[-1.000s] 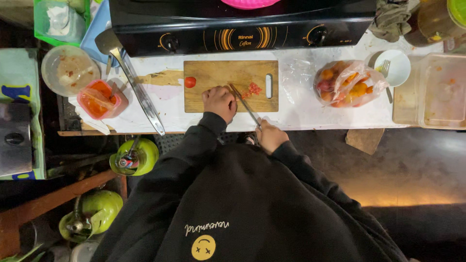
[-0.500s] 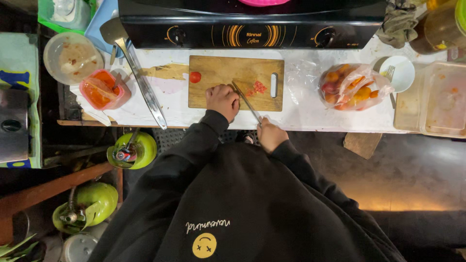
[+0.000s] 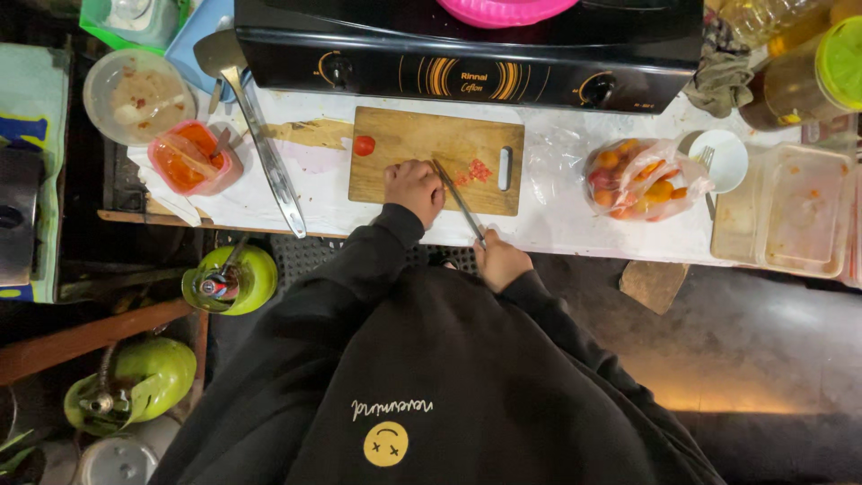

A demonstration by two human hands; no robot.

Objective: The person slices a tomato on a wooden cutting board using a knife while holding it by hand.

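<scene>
My left hand [image 3: 415, 190] rests with curled fingers on the near edge of a wooden cutting board [image 3: 422, 139]. Whatever lies under the fingers is hidden. My right hand [image 3: 500, 260] grips a knife [image 3: 460, 202] at the counter's front edge. The blade slants up onto the board, and its tip sits just right of my left hand. Chopped red pieces [image 3: 480, 171] lie to the right of the blade. A small whole tomato [image 3: 363, 145] sits on the board's left end.
A black stove [image 3: 467, 67] with a pink bowl [image 3: 503, 9] stands behind the board. To the left are a long metal spatula [image 3: 265, 148], a pink tub [image 3: 193, 157] and a clear bowl [image 3: 135, 94]. To the right are a bag of tomatoes [image 3: 642, 180], a white dish [image 3: 723, 160] and a clear box [image 3: 795, 211].
The view has drifted slightly. Both hands stay at the board, with the knife blade shifting a little beside my left hand.
</scene>
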